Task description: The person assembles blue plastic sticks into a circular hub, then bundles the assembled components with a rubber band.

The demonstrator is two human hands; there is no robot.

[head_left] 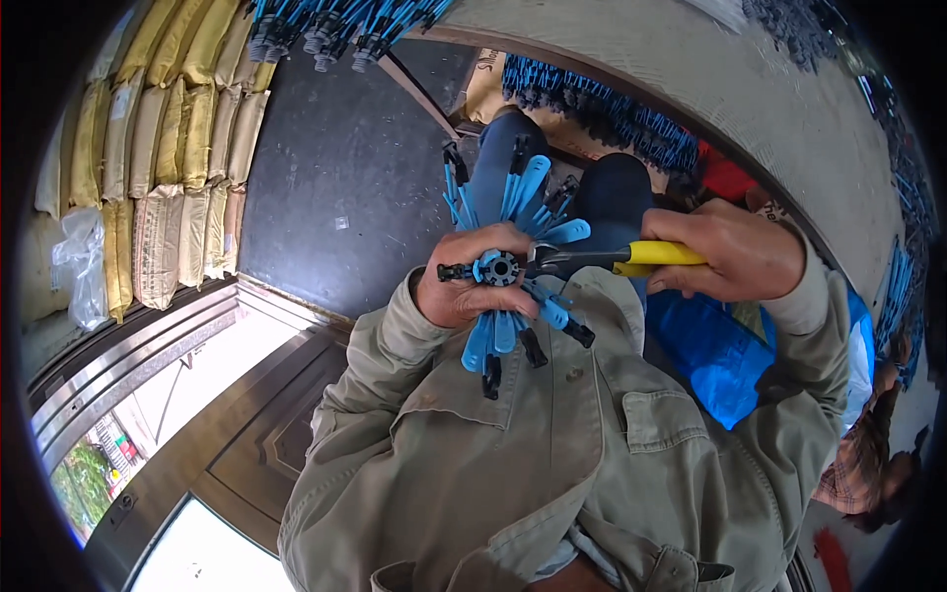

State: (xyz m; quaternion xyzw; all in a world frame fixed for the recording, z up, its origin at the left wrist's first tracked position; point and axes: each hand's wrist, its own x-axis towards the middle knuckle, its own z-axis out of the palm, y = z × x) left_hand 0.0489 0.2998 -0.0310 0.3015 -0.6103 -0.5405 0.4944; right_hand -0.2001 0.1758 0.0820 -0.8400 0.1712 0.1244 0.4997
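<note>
My left hand (475, 274) is wrapped round the middle of a blue-and-black plastic piece. Its round, toothed black hub (500, 267) shows between thumb and fingers. Several flat blue arms (476, 341) with black clip-like ends fan out on both sides of the hand. My right hand (725, 252) grips a pair of pliers (663, 254) with yellow handles and dark metal jaws. The jaws point left and lie right beside the hub, close to the left fingers. Whether they bite on anything is too small to tell.
Bundles of blue-and-black sticks (335, 30) lie on the table (631, 59) ahead; more (602, 109) lie beneath it. Stacked yellow-brown sacks (158, 138) stand left above a door (266, 434). A blue bag (725, 360) sits by my right arm. Plaid cloth (856, 474) shows lower right.
</note>
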